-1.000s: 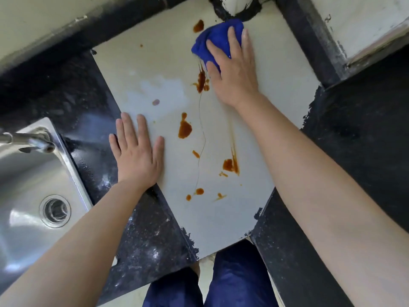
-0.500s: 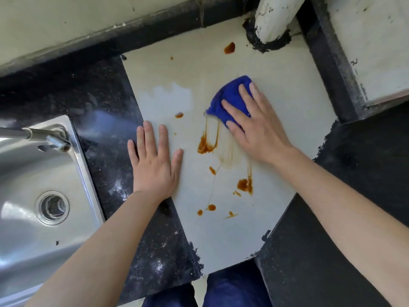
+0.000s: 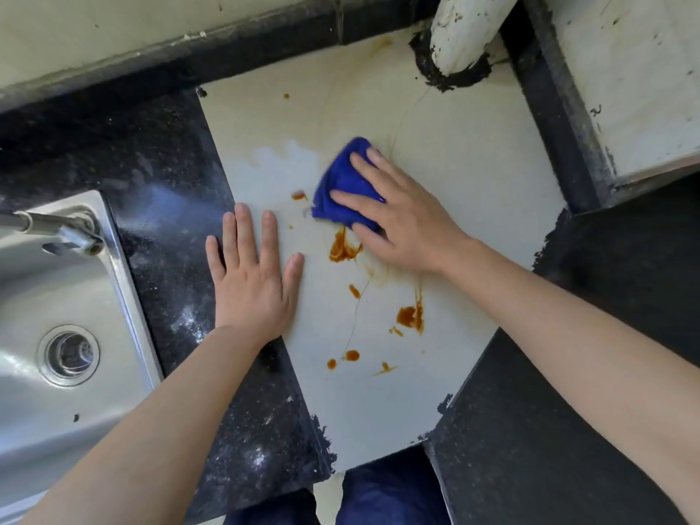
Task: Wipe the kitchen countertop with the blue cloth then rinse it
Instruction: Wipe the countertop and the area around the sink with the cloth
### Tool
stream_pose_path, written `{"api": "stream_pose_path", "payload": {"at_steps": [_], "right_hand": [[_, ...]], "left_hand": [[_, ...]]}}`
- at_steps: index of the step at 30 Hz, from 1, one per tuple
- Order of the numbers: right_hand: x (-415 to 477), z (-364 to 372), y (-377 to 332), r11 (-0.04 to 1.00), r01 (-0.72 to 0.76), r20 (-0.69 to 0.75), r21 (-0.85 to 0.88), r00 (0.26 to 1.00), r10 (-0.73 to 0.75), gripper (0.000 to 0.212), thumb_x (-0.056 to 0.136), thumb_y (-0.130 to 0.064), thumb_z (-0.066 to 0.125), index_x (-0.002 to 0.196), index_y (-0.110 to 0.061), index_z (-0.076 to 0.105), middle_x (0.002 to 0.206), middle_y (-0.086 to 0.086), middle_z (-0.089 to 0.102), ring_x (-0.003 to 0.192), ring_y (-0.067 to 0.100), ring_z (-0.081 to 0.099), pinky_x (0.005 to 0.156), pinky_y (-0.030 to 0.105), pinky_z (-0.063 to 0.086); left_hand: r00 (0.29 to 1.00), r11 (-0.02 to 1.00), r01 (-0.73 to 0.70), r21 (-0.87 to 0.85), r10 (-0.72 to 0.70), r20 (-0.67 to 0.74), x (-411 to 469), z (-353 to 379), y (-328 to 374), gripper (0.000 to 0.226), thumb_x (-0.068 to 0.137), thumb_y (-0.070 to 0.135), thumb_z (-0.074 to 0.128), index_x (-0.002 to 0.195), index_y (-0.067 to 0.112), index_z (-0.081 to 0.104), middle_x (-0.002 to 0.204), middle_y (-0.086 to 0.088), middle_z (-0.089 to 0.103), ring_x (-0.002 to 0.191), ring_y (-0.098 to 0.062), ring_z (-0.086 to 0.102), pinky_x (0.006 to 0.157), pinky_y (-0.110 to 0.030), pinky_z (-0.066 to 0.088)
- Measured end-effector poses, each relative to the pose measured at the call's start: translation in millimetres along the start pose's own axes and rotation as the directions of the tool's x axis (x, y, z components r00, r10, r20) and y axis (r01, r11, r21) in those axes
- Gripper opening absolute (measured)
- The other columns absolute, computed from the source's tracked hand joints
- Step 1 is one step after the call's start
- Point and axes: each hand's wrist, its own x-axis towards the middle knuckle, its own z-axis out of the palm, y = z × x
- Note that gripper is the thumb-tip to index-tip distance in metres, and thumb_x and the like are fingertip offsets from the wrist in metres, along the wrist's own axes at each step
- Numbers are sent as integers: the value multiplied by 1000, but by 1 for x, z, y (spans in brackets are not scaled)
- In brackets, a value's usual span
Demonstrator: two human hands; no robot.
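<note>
A crumpled blue cloth (image 3: pixel 341 183) lies on the cream countertop panel (image 3: pixel 473 164). My right hand (image 3: pixel 401 217) presses flat on the cloth, fingers spread over it. Several brown sauce stains (image 3: pixel 411 316) mark the panel below and left of the cloth, with a smeared one (image 3: pixel 341 248) just under it. My left hand (image 3: pixel 252 274) rests flat on the panel's left edge, fingers apart, holding nothing.
A steel sink (image 3: pixel 45 335) with a drain (image 3: pixel 69 354) and a tap (image 3: pixel 60 227) sits at the left. Black speckled counter (image 3: pixel 159 176) surrounds the panel. A white pipe (image 3: pixel 466 28) rises at the back, a white cabinet (image 3: pixel 636 77) at the right.
My right hand has dragged the cloth from the back of the panel towards me and leftward, smearing the stains. The spot near the pipe is wiped away. My left hand stays planted.
</note>
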Motion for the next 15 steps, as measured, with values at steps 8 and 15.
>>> {"api": "stream_pose_path", "payload": {"at_steps": [8,15], "right_hand": [[103,-16,15,928,-372,-18,13,928,372,55,103,-46,37,156,-34,29,167,12,7,154,32,0,125,38,5],[105,12,-38,999,-44,-7,-10,999,43,50,96,-34,46,146,-27,51,161,22,27,150,43,19,124,43,16]], "left_hand": [[1000,1000,-2,-1,2,-13,-1,1,1,70,102,58,9,158,19,-3,165,-15,-9,152,-29,-12,122,-54,-6],[1000,1000,-9,-1,9,-24,-1,3,-1,71,102,58,11,159,17,0,165,-16,-7,153,-29,-12,122,-53,-6]]}}
